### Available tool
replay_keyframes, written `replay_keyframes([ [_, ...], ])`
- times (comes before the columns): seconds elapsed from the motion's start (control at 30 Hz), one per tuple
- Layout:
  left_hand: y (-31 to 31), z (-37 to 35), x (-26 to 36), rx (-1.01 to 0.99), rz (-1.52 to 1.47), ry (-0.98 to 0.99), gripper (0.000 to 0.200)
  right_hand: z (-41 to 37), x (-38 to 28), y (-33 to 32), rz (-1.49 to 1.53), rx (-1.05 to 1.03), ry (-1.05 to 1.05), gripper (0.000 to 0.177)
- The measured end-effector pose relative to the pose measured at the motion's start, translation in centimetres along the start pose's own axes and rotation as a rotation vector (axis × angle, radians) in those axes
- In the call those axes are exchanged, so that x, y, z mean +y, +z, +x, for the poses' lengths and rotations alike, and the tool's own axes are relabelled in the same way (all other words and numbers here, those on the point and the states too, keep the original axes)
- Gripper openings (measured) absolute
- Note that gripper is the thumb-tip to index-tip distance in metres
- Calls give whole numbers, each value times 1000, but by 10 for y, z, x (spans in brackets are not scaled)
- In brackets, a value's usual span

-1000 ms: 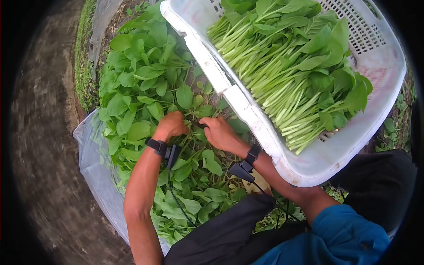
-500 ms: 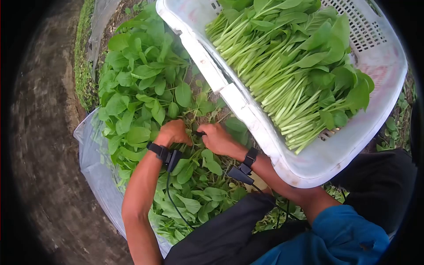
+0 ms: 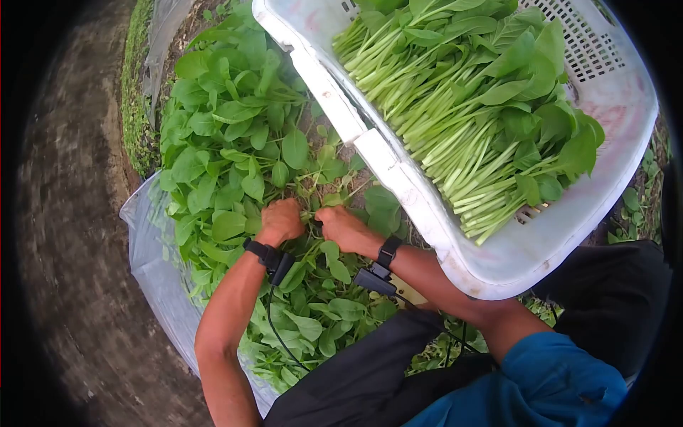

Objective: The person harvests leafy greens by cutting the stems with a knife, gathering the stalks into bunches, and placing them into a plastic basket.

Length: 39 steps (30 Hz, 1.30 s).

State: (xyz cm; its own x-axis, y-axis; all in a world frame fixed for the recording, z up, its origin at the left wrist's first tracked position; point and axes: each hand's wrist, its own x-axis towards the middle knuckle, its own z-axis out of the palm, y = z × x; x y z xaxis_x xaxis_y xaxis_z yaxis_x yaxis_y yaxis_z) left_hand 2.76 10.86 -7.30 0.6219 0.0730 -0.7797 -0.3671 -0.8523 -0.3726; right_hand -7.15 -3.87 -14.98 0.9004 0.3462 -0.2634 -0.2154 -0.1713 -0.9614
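The person is crouching over a bed of leafy greens (image 3: 228,142), working low down near the soil. The left hand (image 3: 282,219) is curling into a closed fist around a bunch of stems (image 3: 313,211) at the base of the plants, and the right hand (image 3: 343,228) is closing on the same bunch from the other side, knuckles nearly touching the left's. Can't tell whether either hand is also gripping a blade or anything else, since the fingers are hiding it. Both wrists are wearing a black band (image 3: 257,250) with a cable trailing off.

Progress-wise, it's looking like they're well into it. The white crate (image 3: 398,185) just beside the right forearm is already carrying a thick layer of picked greens (image 3: 469,107), all lying the same way, pale stems pointing toward the near corner. There's bare crate wall showing at the far end, so it's not looking full. Plenty is left too: the bed is running thick with leaves on the far side of the hands and also around the forearms. A plastic sheet (image 3: 146,242) is edging the bed next to the dirt path (image 3: 64,213).
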Motion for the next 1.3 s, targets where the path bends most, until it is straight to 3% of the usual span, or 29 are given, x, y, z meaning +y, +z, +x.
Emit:
replay_keyframes([
  [0.1,-5,-5,-11,103,-60,47,50,5,6,5,-49,-59,-59,27],
  [0.2,-39,-17,-25,34,-177,115,50,-19,7,-22,-64,203,-47,19],
  [0.23,-50,-24,-29,39,-179,116,50,-21,14,-26,-68,205,-51,19],
  [0.3,-74,-44,-33,-42,-585,206,39,-20,29,-29,891,186,228,19],
  [0.33,-89,-67,-20,60,-680,238,25,-5,53,-11,1107,203,131,24],
  [0.37,-99,-78,-15,65,-674,241,25,-7,29,-24,1109,207,124,24],
  [0.43,-113,-97,-6,128,-612,258,26,-32,-61,-75,701,174,144,26],
  [0.47,-122,-113,6,186,-616,268,24,-41,-86,-88,886,141,137,28],
  [0.63,-129,-162,37,447,-358,325,23,-45,-69,-90,825,32,153,22],
  [0.7,-124,-181,51,698,-200,367,20,-38,-18,-69,9,464,-151,16],
  [0.73,-133,-195,60,585,-202,308,18,-39,-8,-68,-143,570,-189,16],
  [0.83,-133,-215,87,665,-261,382,16,-50,-1,-59,-39,583,-146,21],
  [1.0,-102,-151,73,531,-266,394,21,-68,-18,-44,18,495,-201,31],
  [1.07,-85,-116,54,265,-457,158,26,-75,-19,-47,-2,-71,67,39],
  [1.17,-10,-57,26,150,-267,132,39,-85,-1,-40,31,-77,49,44],
  [1.2,0,-54,28,141,-272,134,39,-84,0,-36,36,34,-62,43],
  [1.3,24,-50,26,15,-143,81,48,-72,-3,-33,36,-62,-30,43],
])
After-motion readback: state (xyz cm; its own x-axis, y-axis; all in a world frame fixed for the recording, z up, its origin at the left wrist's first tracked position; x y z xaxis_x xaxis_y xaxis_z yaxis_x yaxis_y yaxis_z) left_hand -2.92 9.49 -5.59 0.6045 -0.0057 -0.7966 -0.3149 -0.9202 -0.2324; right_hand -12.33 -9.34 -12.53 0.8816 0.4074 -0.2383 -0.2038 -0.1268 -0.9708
